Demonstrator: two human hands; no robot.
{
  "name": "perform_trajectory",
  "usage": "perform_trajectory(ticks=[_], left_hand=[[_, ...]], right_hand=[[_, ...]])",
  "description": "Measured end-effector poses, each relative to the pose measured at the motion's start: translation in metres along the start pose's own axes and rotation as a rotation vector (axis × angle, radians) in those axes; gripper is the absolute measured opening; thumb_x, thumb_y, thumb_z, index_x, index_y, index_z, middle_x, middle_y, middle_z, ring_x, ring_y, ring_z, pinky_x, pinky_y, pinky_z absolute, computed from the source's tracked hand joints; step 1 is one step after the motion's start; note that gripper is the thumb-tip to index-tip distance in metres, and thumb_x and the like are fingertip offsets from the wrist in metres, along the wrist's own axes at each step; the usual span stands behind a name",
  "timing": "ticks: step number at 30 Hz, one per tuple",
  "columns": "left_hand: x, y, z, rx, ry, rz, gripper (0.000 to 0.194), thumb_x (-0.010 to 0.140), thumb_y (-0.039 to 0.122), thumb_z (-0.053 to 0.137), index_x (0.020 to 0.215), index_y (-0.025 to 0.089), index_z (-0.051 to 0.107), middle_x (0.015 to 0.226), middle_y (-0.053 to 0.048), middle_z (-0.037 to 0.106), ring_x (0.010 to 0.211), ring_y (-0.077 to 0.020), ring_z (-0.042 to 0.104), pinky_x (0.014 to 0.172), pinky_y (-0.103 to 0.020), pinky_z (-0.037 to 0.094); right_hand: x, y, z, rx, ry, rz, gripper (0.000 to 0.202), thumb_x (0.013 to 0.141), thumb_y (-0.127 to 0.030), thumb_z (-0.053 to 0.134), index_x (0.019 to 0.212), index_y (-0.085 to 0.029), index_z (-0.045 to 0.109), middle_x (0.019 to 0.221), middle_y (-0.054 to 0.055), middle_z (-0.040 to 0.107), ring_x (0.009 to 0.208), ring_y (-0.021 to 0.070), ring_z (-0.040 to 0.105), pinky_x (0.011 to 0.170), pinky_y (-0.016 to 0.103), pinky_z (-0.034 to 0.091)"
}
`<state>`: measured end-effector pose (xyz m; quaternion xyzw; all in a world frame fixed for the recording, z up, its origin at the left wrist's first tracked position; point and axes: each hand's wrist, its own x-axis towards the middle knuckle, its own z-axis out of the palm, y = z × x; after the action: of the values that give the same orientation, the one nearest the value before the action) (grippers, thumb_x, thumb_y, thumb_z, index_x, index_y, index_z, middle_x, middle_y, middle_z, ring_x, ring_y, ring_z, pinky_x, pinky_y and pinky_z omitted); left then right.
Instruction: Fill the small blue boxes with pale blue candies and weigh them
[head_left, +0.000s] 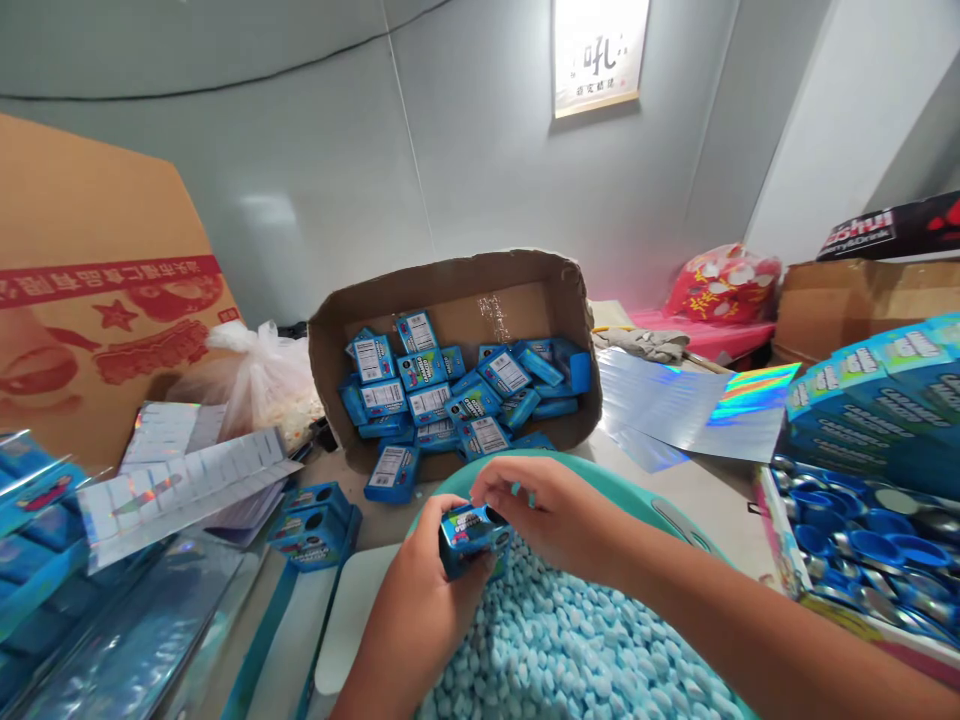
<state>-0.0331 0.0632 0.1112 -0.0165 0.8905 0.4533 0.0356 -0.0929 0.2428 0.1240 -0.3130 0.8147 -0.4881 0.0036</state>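
My left hand (pixel 424 590) is wrapped round a small blue candy box (pixel 466 532), holding it tilted above a turquoise tub (pixel 675 515). Light-blue candies (pixel 577 640) fill the tub below. At the top end of the box, beside a dark round spot, is my right hand (pixel 536 500). Its fingers are bent and drawn together; what they hold, if anything, is hidden. Behind the tub, a cardboard carton (pixel 517 300) lies with its opening toward me, and several blue candy boxes (pixel 427 370) are heaped in it.
Small blue boxes (pixel 315 525) stand left of the tub near a white lid-like piece (pixel 360 610). Shiny sticker sheets (pixel 180 495) lie farther left. To the right are a tray of blue-and-silver round pieces (pixel 877 540), upright blue display cartons (pixel 885 390) and a holographic sheet (pixel 675 400).
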Motion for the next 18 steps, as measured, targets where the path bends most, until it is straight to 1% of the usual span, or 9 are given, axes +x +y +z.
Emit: perform_trajectory(ticks=[5,9,14,18], left_hand=[[0.0019,-0.0058,0.0017,-0.016,0.009,0.017,0.039,0.086,0.037,0.064,0.122,0.026,0.052,0.104,-0.003,0.07,0.093,-0.0243,0.066,0.078,-0.03,0.044],[0.0001,-0.0013,0.0006,-0.012,0.007,0.007,0.038,0.085,0.037,0.063,0.12,0.025,0.054,0.1,-0.004,0.071,0.087,-0.0246,0.066,0.075,-0.03,0.045],[-0.0017,0.0024,0.001,-0.023,0.096,0.058,0.038,0.081,0.037,0.067,0.116,0.026,0.058,0.103,-0.003,0.072,0.091,-0.0249,0.067,0.076,-0.029,0.046],[0.0006,0.0016,0.0036,-0.026,0.135,0.067,0.04,0.08,0.038,0.068,0.117,0.026,0.058,0.102,-0.003,0.073,0.09,-0.0247,0.068,0.077,-0.03,0.048]], right_hand=[[-0.0007,0.004,0.0021,0.008,0.005,-0.048,0.026,0.094,-0.009,0.046,0.094,-0.024,0.069,0.09,-0.004,0.07,0.083,0.0122,0.061,0.074,0.024,0.044],[0.0004,0.0039,0.0003,0.027,0.003,-0.033,0.036,0.09,-0.004,0.04,0.095,-0.023,0.07,0.086,-0.002,0.069,0.079,0.0129,0.06,0.072,0.025,0.044],[0.0017,0.0008,-0.003,0.049,0.041,-0.076,0.043,0.079,0.003,0.038,0.091,-0.021,0.072,0.085,-0.001,0.069,0.08,0.0134,0.061,0.073,0.025,0.044],[-0.0003,0.0043,-0.0038,0.064,0.047,-0.129,0.046,0.076,0.004,0.037,0.089,-0.021,0.074,0.084,0.0,0.069,0.08,0.014,0.061,0.073,0.026,0.045]])
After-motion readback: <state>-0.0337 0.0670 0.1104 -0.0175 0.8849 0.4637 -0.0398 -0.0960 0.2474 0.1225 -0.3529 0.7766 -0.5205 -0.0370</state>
